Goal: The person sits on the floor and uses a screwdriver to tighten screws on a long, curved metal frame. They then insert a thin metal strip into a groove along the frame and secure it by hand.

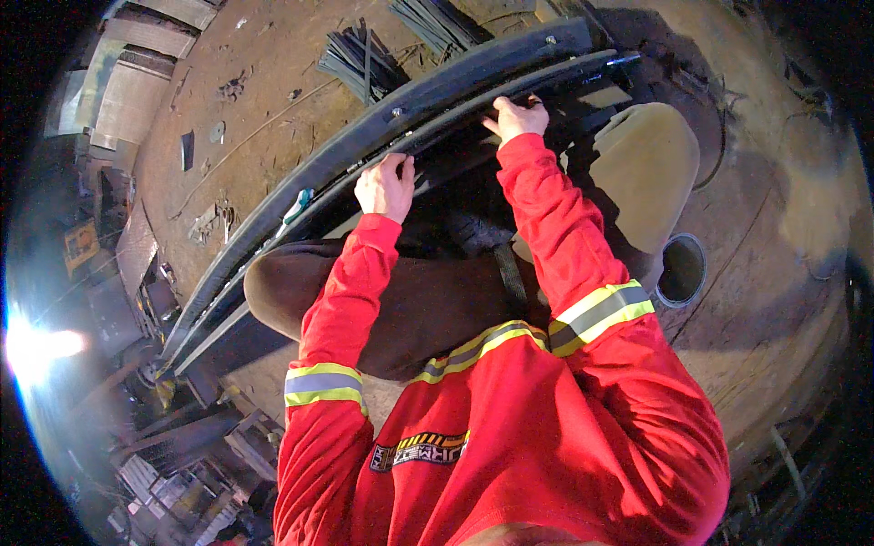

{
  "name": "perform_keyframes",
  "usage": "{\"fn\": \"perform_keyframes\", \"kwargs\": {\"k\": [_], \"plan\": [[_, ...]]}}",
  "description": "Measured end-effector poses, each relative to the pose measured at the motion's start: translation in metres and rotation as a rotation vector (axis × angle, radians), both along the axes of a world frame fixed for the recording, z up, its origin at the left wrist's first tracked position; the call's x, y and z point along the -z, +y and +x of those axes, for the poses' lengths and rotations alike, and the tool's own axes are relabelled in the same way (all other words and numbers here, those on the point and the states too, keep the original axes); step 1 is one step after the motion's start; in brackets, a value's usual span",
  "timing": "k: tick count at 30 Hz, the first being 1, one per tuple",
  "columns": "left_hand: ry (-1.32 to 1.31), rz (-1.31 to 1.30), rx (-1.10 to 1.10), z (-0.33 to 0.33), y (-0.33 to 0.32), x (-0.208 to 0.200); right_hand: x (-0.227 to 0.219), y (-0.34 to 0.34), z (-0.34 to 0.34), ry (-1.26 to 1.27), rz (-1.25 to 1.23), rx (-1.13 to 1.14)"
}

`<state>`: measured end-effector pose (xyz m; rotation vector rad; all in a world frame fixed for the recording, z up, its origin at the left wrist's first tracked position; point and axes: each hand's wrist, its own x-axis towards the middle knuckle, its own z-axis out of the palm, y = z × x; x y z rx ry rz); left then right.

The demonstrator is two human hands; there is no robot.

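Observation:
A long dark metal beam (346,141) runs across in front of me, with a thinner dark bar (455,111) along its near side. My left hand (386,187) is closed at this bar, fingertips bent onto its near edge. Farther right, my right hand (519,118) pinches the same bar with thumb and fingers. What lies under the fingertips is partly hidden. Left of my left hand, a small teal-and-white tool (298,206) rests on the beam. Round bolt-like studs (397,113) show on the beam's face. At the bar's right end is a shiny metal tip (624,60).
Beyond the beam lie two bundles of dark thin strips (362,65) on the brown floor (264,82). A round metal pipe or can (681,270) stands right of my knee. Scrap metal (196,491) piles at lower left, below a glaring light (32,348).

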<state>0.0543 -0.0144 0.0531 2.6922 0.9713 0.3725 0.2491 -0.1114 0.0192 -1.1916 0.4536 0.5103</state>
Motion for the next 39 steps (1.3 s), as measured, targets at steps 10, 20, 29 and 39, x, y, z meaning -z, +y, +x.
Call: {"fn": "perform_keyframes", "kwargs": {"k": [10,20,29,39], "plan": [[0.125,0.071,0.490,0.028,0.044,-0.040,0.033,0.006,-0.011,-0.107,-0.097,-0.030],[0.186,0.011,0.533,0.031,0.054,-0.026,0.026,0.004,-0.016,-0.064,0.007,-0.035],[0.249,-0.028,0.507,0.031,0.053,-0.031,0.032,0.000,-0.005,-0.092,-0.058,-0.128],[0.207,-0.064,0.522,0.027,0.059,-0.025,-0.005,-0.020,-0.007,0.092,0.124,0.039]]}}
